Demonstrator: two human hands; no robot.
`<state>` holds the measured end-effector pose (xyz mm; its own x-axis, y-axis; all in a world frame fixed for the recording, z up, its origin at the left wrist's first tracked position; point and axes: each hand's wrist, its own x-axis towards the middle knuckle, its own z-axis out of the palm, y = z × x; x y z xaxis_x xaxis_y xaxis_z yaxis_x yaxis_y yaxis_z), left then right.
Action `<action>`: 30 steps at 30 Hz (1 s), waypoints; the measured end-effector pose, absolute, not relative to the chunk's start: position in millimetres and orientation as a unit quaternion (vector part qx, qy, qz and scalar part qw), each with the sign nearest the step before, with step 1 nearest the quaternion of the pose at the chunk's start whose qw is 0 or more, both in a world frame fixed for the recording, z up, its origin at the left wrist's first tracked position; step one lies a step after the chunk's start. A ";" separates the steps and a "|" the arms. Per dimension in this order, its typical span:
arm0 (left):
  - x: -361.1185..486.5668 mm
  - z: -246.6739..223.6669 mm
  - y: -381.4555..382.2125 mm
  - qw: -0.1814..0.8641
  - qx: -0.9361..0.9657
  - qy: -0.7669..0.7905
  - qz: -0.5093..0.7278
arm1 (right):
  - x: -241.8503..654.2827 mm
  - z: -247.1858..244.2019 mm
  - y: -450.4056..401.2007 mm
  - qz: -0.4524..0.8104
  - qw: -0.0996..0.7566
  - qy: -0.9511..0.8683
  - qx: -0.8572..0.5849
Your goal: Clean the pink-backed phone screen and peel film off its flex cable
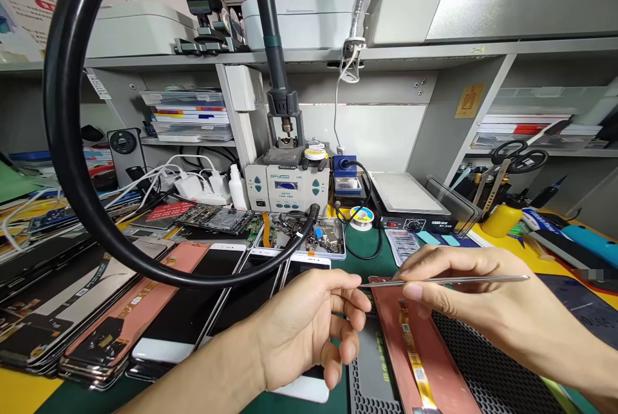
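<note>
My right hand (463, 285) pinches a pair of thin metal tweezers (483, 280) between thumb and fingers, held nearly level. Their narrow tip reaches left to the thumb tip of my left hand (313, 324). My left palm faces me, its fingers loosely curled and apart; I cannot tell whether anything tiny is at the tip. Beneath the tweezers lies a pinkish-red phone screen panel (386, 324) with an orange flex cable (412, 356) along it. That panel rests on a black perforated mat (492, 356).
Several phone screens (193, 298) lie in rows at the left. A thick black hose (62, 111) loops across the left side. Behind stand a hot-air station (290, 185), a tray of small parts (333, 250), a solder spool (362, 216) and a heating plate (410, 198). Scissors (519, 156) stand at right.
</note>
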<state>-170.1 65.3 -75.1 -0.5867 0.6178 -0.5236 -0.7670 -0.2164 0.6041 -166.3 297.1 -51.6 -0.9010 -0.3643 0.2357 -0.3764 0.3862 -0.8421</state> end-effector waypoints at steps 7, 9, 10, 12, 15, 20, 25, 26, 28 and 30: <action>-169.4 -70.5 66.9 0.442 -0.094 0.453 0.768 | -166.0 -49.2 296.7 0.501 0.010 -0.836 0.225; -169.5 -69.5 67.6 0.442 -0.094 0.458 0.766 | -165.8 -49.4 296.8 0.501 0.012 -0.836 0.225; -169.7 -69.0 67.9 0.442 -0.094 0.460 0.765 | -165.6 -49.6 297.0 0.502 0.011 -0.835 0.225; -169.8 -67.8 68.1 0.441 -0.092 0.464 0.763 | -164.7 -49.7 297.3 0.508 0.003 -0.833 0.221; -169.3 -65.7 68.3 0.440 -0.089 0.470 0.760 | -162.9 -49.1 296.9 0.516 -0.011 -0.829 0.215; -167.9 -64.6 69.1 0.426 -0.079 0.485 0.760 | -161.4 -48.9 297.2 0.516 -0.019 -0.829 0.216; -167.3 -65.6 70.0 0.398 -0.059 0.499 0.767 | -163.0 -50.2 299.6 0.504 -0.020 -0.837 0.211; -166.9 -65.7 70.3 0.390 -0.055 0.502 0.770 | -163.3 -49.7 299.4 0.508 -0.027 -0.835 0.208; -165.8 -66.0 70.8 0.370 -0.047 0.510 0.775 | -163.3 -47.6 298.0 0.521 -0.046 -0.829 0.201; -164.3 -66.5 71.4 0.348 -0.038 0.521 0.778 | -163.2 -45.0 296.3 0.530 -0.061 -0.824 0.193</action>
